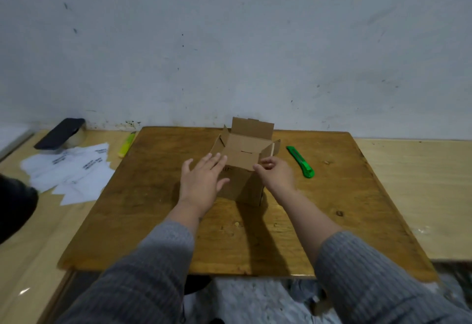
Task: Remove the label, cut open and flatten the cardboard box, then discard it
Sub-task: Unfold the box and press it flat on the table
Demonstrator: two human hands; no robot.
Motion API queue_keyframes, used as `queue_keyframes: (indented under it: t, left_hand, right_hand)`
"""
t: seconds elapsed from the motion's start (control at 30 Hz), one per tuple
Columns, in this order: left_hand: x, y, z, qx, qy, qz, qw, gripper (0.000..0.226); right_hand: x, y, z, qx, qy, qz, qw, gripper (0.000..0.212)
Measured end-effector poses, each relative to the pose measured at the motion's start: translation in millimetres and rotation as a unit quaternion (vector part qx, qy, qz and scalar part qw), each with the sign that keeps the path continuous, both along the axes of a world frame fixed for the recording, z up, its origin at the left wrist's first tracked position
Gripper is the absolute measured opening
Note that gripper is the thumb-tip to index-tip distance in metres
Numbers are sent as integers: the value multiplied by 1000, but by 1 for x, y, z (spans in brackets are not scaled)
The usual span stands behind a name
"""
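Two grey ribbed sleeves (143, 272) reach forward from the bottom of the view over the near edge of the brown wooden surface (319, 221). The left hand (204, 178) is spread flat with fingers apart, palm down, at the near left side of the cardboard box (242, 185); whether it touches the cardboard cannot be told. The right hand (277, 171) has its fingers curled in, thumb and fingertips pinched at the box's near right top corner by a side flap, though the exact contact is blurred. The box stands upright with its top open, toward the far edge of the surface around its middle, the back flap raised and the side flaps splayed outward. Just right of the box, apart from it, a green utility knife (301, 161) lies on the surface, angled toward the far edge. At the far left corner, a yellow utility knife (126, 145) lies at the surface's edge. Farther left, off the surface, white printed paper sheets (69, 173) are scattered on a paler wooden top, with a dark phone (60, 133) propped on a roll of tape behind them.
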State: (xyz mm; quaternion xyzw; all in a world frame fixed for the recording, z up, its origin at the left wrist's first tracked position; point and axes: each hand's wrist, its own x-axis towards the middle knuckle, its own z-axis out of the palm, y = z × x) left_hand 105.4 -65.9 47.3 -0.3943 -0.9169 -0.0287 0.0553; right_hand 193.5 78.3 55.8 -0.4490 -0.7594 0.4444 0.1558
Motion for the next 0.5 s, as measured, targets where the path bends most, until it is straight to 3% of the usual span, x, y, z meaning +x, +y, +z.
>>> queue_keyframes:
  t: [0.17,0.23,0.37,0.5]
  left_hand:
    - [24,-26,1,76,34,18,996,43]
    - [32,-32,5,84,37,41,995,50]
    - [40,-30,11,12,7,71,997,55]
    - [46,-36,6,-115,-41,47,991,57]
  right_hand:
    - [6,-18,-4,-40,-8,1,999,34]
    - [13,-22,-6,-22,-13,27,999,39]
    - [38,-38,-13,34,-28,73,996,45]
    - [64,-56,-37,84,2,87,993,50]
